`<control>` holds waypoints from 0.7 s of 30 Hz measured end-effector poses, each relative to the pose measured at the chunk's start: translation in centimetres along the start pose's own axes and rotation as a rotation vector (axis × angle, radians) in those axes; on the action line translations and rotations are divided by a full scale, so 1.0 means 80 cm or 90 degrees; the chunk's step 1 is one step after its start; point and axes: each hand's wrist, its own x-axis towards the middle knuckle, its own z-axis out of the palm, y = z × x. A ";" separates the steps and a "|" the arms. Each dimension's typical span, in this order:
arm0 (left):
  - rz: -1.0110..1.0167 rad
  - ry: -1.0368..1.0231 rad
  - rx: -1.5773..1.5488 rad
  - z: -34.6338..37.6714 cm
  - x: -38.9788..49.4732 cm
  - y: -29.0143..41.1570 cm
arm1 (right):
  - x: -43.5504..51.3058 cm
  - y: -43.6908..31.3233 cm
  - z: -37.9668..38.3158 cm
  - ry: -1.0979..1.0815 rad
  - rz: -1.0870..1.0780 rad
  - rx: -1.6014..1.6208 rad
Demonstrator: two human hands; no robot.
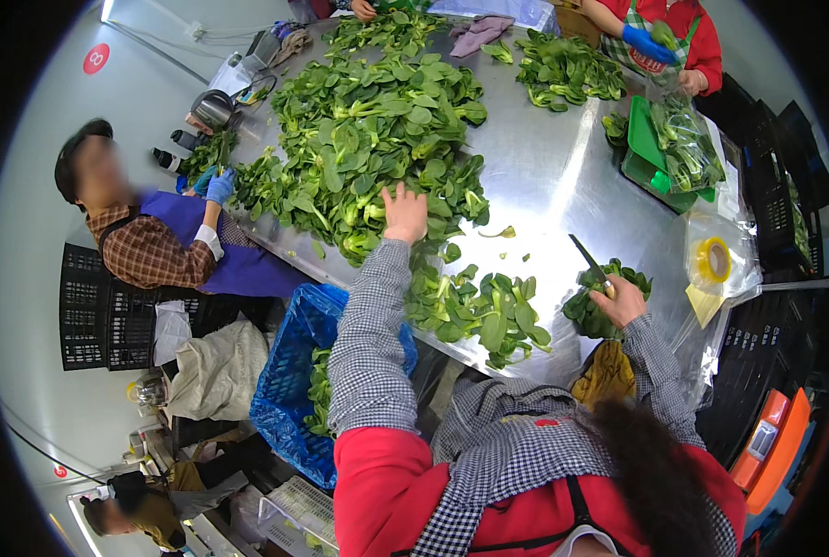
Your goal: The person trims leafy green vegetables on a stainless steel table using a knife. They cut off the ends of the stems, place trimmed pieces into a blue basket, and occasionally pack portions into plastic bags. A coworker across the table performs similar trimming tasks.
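My left hand [406, 214] reaches onto the near edge of a large heap of leafy greens [380, 132], fingers spread over the leaves; whether it grips any is not clear. A knife [587, 257] with a dark blade and light handle is held in my right hand [620, 301], its blade angled up and left. Just under and beside that hand lies a small bunch of greens [585, 306] on the metal table. Between my hands, a loose group of greens [501, 313] lies along the table's near edge.
The steel table [547, 174] carries a green tray [644, 132] with bagged greens [686, 139] and a tape roll [712, 260] at right. A blue-lined crate [282, 369] stands below at left. A co-worker [171, 237] stands at left; another [693, 42] handles greens at top right.
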 end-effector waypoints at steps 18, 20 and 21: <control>0.223 -0.060 0.015 0.041 0.029 -0.019 | 0.006 -0.086 0.113 0.016 -0.332 0.173; 0.236 -0.052 0.036 0.024 0.018 -0.025 | 0.001 -0.068 0.105 -0.096 -0.108 0.360; 0.245 -0.096 0.152 0.015 0.020 -0.025 | -0.002 -0.064 0.100 -0.042 -0.111 0.322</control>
